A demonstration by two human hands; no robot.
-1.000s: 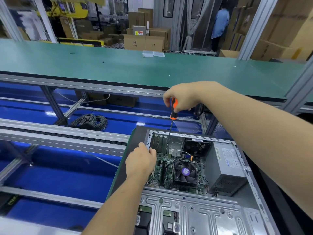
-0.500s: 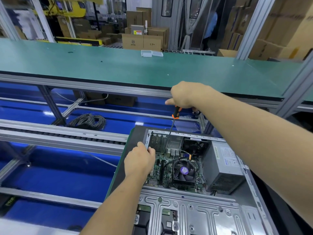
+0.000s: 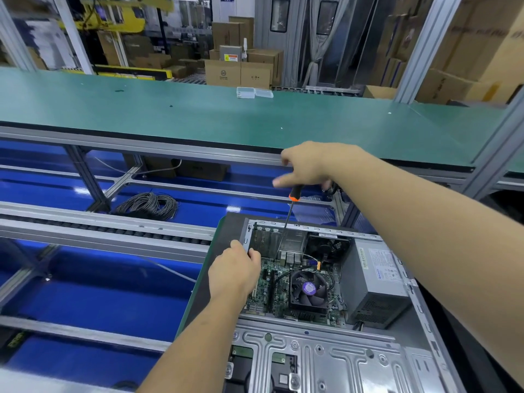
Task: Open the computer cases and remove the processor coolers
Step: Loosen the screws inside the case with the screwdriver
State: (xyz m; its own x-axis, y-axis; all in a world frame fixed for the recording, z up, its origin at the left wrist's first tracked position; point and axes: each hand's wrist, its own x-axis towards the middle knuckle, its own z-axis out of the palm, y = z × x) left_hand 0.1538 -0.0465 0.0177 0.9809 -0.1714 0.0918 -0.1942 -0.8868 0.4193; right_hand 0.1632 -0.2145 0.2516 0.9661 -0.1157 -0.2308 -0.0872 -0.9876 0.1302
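An open computer case [image 3: 380, 361] lies on its side in front of me, its green motherboard [image 3: 272, 290] exposed. The processor cooler [image 3: 309, 290], a black fan with a purple centre label, sits on the board. My left hand [image 3: 234, 270] grips the case's left rim. My right hand [image 3: 307, 165] holds the top of an orange-and-black screwdriver [image 3: 286, 222], index finger and thumb spread out. The shaft stands nearly upright with its tip down on the board, left of and beyond the cooler.
A grey power supply [image 3: 374, 285] fills the case's right side, a drive cage plate [image 3: 312, 358] its near end. A long green workbench [image 3: 198, 117] runs across behind, with small clear boxes [image 3: 254, 92]. A cable coil [image 3: 149, 205] lies on the blue floor below.
My right hand has loosened on the screwdriver handle, its fingers spreading as it turns. The screwdriver tip has gone deeper into the case. My left hand stays on the rim.
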